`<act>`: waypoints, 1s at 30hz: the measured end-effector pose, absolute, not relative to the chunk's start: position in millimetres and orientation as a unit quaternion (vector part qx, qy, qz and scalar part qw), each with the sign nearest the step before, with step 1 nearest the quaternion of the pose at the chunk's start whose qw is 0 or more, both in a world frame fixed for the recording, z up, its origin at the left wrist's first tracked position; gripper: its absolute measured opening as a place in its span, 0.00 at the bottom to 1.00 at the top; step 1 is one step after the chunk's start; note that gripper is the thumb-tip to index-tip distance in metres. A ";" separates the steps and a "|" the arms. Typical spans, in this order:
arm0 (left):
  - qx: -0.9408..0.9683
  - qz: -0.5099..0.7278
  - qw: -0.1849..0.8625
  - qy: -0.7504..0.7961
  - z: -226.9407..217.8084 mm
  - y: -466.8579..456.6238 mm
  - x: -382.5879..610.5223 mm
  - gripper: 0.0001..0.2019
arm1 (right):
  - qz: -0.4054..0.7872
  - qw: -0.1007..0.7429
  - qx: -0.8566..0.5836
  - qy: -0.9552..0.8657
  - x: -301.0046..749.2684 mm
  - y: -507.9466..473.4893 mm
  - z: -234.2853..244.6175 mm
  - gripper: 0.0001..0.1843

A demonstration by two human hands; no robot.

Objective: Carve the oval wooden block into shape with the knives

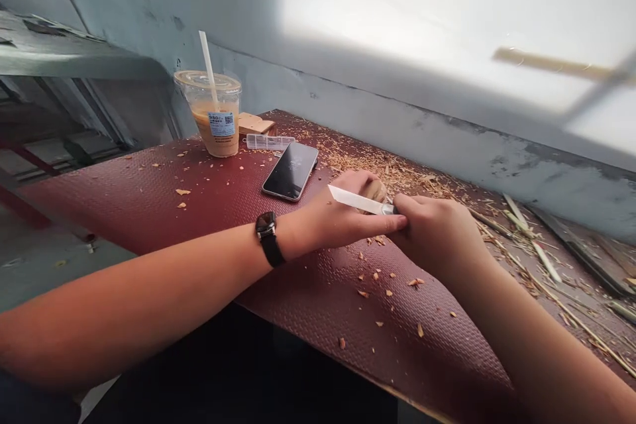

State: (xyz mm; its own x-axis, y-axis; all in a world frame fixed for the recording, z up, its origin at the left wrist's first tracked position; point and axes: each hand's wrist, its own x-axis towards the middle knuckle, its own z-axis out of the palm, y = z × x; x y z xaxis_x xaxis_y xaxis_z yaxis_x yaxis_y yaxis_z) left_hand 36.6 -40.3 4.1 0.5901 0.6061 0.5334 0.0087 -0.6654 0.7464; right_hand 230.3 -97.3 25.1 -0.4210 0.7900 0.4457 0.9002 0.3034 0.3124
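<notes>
My right hand (437, 228) is closed round the handle of a carving knife (355, 200), whose pale blade points left across the back of my left hand. With my left hand (342, 215), which wears a watch (266, 225) at the wrist, I grip a light brown piece of wood (376, 191). Its shape is mostly hidden behind my fingers and the blade. My left thumb reaches right and touches the knife near my right hand. Both hands are just above the dark red textured tabletop (218, 199), where small wood chips (389, 293) lie scattered.
Left of my hands lies a phone (291, 171), with a clear plastic case (269, 142) and an iced drink cup (218, 122) with a straw behind it. Shavings (392, 169) heap along the wall. Plant strips (546, 262) and a long dark flat piece (579, 248) lie at right.
</notes>
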 end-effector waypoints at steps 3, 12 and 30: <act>0.835 0.389 0.316 0.227 8.4 -44.2 31.7 0.22 | -0.274 0.097 -0.486 -0.824 232.4 -97.3 25.7 0.12; 0.784 0.435 0.396 0.199 1.4 -47.7 35.9 0.16 | -0.300 0.106 -0.557 -0.767 220.4 -98.0 21.7 0.14; 0.848 0.360 0.252 0.296 -0.5 -41.1 23.2 0.49 | 0.207 0.459 -0.624 -0.598 265.8 -88.1 0.9 0.27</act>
State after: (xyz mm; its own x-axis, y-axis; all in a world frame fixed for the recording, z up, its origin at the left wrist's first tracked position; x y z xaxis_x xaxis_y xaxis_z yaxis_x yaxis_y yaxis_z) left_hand 23.2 -41.1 -0.5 0.5663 0.6836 0.4605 0.3205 -0.6974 0.6411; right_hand 265.8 -88.1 0.9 0.1990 0.9359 0.2905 0.5555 0.1364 -0.8202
